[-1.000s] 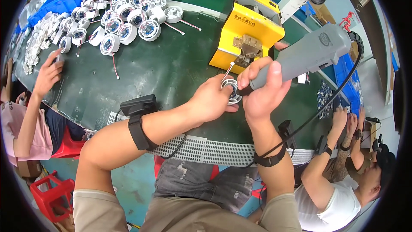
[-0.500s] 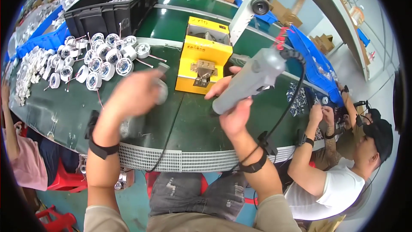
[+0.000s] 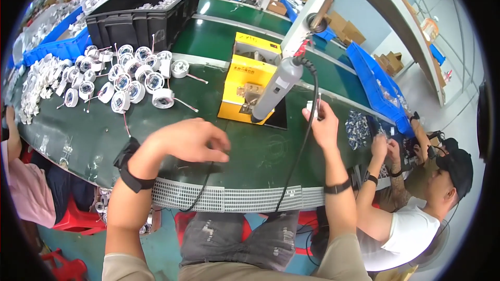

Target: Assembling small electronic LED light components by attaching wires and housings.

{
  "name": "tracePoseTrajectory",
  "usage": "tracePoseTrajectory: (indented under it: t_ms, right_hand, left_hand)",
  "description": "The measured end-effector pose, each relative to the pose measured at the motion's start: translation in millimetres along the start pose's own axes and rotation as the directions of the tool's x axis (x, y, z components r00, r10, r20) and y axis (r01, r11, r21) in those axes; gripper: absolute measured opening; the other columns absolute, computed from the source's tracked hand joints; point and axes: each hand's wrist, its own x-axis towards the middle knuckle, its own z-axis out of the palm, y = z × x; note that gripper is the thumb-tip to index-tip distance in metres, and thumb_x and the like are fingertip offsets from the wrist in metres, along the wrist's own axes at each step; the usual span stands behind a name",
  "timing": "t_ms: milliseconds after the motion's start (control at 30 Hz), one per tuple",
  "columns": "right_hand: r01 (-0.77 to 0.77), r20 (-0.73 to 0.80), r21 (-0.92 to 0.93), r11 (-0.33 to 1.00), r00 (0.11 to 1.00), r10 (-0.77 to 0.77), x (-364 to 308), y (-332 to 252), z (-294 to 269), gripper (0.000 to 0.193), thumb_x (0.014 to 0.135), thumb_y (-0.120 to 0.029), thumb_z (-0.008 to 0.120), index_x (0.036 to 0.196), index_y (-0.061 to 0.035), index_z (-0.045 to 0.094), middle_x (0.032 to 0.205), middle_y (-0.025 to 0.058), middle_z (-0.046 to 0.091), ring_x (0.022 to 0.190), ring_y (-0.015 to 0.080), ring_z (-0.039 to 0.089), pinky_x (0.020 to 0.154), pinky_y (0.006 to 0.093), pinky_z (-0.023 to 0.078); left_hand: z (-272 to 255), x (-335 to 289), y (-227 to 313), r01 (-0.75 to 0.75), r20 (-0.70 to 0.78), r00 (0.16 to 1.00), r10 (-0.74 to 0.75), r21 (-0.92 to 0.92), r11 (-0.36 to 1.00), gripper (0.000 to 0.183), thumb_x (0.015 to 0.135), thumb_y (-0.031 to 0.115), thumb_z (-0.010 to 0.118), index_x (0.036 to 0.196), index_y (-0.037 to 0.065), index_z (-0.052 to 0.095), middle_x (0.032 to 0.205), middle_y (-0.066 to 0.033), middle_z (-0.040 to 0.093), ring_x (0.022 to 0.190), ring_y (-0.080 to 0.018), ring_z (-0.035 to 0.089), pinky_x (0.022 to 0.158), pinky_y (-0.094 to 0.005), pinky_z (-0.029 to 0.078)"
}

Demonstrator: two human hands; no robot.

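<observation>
My left hand (image 3: 194, 140) hovers over the green work surface with its fingers apart and nothing in them. Between my right hand's (image 3: 325, 125) thumb and fingers is a small white part (image 3: 311, 106), mostly hidden, its kind unclear. A grey corded electric screwdriver (image 3: 278, 89) hangs tilted from above, between my hands and untouched. Behind its lower end stands a yellow box-shaped stand (image 3: 245, 75) with a metal fixture (image 3: 251, 95) on its front. Left of the stand lies a pile of round white housings with thin wires (image 3: 133, 75); one housing (image 3: 163, 98) sits at its near right edge.
A black crate (image 3: 140, 21) stands behind the pile, with small white pieces (image 3: 47, 80) heaped at the far left. Small metal parts (image 3: 358, 130) and a long blue bin (image 3: 380, 88) are to the right, where a co-worker (image 3: 411, 218) sits. A black cable runs down past my right hand.
My right hand has let go of the electric screwdriver and moved right, now holding a small white part. The round housing has left my left hand; another lies at the pile's right edge.
</observation>
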Motion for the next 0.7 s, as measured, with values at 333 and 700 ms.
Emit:
tracePoseTrajectory:
  t_ms: [333,700]
  right_hand:
    - [0.419,0.271,0.302,0.857,0.823,-0.498,-65.3,-94.7,62.9,0.072,0.068,-0.025,0.084,0.127,0.0,0.051,0.114,0.0141,0.057,0.078,0.0165,0.059,0.069,0.0295,0.05]
    - [-0.446,0.561,0.696,0.563,0.827,-0.039,-57.5,-64.8,54.9,0.013,0.089,-0.012,0.065,0.093,0.0008,0.064,0.081,0.0023,0.062,0.078,0.012,0.058,0.079,0.0276,0.047]
  left_hand:
    - [60.4,42.5,-0.6,-0.29,-0.292,0.954,0.069,-0.835,0.468,0.051,0.098,0.016,0.052,0.141,-0.001,0.031,0.124,-0.0122,0.053,0.114,-0.0182,0.054,0.098,-0.0332,0.045]
    - [63.3,37.6,-4.3,-0.352,-0.504,0.86,0.075,-0.482,0.802,0.045,0.083,0.011,0.07,0.123,0.003,0.053,0.114,-0.0096,0.058,0.104,-0.0171,0.059,0.088,-0.0325,0.05]
